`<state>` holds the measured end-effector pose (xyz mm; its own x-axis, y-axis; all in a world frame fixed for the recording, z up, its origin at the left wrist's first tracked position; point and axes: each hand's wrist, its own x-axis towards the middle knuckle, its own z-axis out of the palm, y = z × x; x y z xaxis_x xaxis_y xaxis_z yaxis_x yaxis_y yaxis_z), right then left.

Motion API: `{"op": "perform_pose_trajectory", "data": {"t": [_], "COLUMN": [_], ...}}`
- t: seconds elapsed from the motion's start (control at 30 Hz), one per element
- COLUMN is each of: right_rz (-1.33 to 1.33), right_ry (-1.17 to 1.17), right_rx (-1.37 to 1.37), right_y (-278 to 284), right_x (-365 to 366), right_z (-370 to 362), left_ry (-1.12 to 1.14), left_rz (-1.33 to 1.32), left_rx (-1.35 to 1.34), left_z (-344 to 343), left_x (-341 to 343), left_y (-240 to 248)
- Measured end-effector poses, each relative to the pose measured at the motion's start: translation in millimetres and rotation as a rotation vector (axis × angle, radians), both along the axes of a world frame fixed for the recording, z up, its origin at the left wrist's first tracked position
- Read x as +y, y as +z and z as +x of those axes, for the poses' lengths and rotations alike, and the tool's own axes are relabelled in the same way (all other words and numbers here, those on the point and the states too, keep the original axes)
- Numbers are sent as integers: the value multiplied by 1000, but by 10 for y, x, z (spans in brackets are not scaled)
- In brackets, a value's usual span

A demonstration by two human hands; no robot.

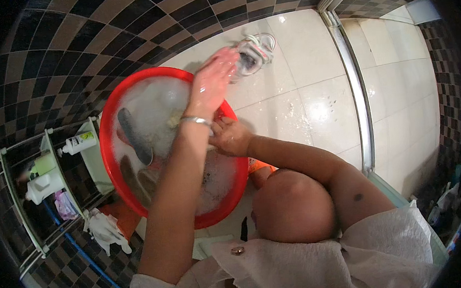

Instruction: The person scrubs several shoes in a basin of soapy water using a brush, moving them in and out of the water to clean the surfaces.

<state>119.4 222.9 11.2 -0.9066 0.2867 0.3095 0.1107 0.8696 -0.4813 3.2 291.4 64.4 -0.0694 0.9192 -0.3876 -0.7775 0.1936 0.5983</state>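
Over the pale floor beyond the basin, my left hand (pixel 217 80) reaches out wet and soapy, with a metal bracelet at its wrist. Its fingers are against a white, strappy shoe (pixel 259 53) with a dark inside; the thumb is hidden and the shoe is slightly blurred. My right hand (pixel 232 137) is at the right rim of a red basin (pixel 238 181), fingers curled in over the suds; what they hold, if anything, is hidden. In the foamy water lie a grey-blue sole (pixel 135 136) and some brownish shoe-like pieces (pixel 132 176), partly under suds and my left forearm.
A shelf rack (pixel 51 155) on the left carries a white bottle (pixel 80 143) and a white jug (pixel 44 186). A white cloth (pixel 106 229) hangs below. A blue hose (pixel 84 253) runs along the wall. A metal door track (pixel 355 91) crosses the right side.
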Motion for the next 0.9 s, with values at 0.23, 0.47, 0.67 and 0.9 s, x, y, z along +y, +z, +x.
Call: {"op": "perform_pose_trajectory", "data": {"t": [0.23, 0.47, 0.67, 0.9], "right_rz": [120, 23, 121, 116], "right_ry": [-34, 29, 9, 21], "right_rx": [-33, -250, -192, -320], "right_y": [120, -4, 259, 141], "right_x": [4, -3, -44, -22], "right_z": [-35, -33, -176, -69], "left_ry": [148, -327, -69, 220], "left_rz": [-425, -310, -464, -623], "left_rx": [1299, 1817, 2029, 1413], "left_z": [-883, -531, -1009, -444], "left_x": [-1328, -1936, -1968, -1718], "left_y": [-395, -980, -1408, -1185]}}
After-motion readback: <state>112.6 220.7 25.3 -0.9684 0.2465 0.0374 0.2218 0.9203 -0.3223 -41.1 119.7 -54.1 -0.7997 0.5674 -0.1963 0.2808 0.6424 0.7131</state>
